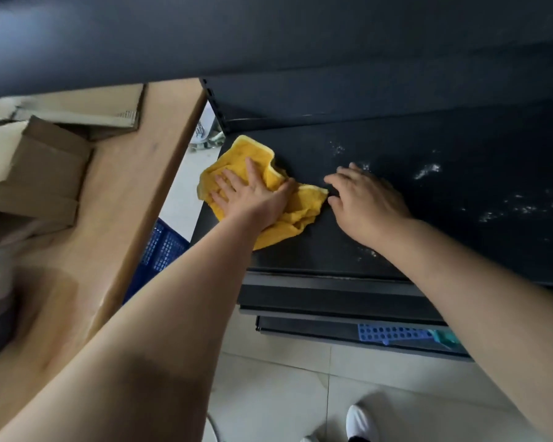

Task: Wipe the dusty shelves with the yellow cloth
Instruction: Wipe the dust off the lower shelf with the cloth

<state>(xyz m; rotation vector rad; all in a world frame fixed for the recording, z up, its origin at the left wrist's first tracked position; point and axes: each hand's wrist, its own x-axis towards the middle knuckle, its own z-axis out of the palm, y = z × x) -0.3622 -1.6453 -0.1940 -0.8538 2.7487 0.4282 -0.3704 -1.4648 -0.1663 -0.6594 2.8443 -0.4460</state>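
Nearest you, below the yellow cloth, one white shoe stands on the pale tiled floor. Further up, a lower shelf carries one blue perforated piece.

Your two hands reach onto the dark shelf. The cloth lies crumpled at the shelf's left end, its left side at the end edge and its near side short of the front lip. Your left hand lies flat on the cloth, grip apart, fingers straight and spread, pressing. Your right hand rests on the shelf just right of the cloth, grip loosely apart and holding nothing. You cannot tell whether its fingertips touch the cloth's corner.

Right of the cloth the shelf runs on bare, with several white dust patches scattered there. Left of the cloth, across a gap showing one blue crate, the wooden desk holds two cardboard boxes. Beyond the cloth the back panel rises close, under one upper shelf.
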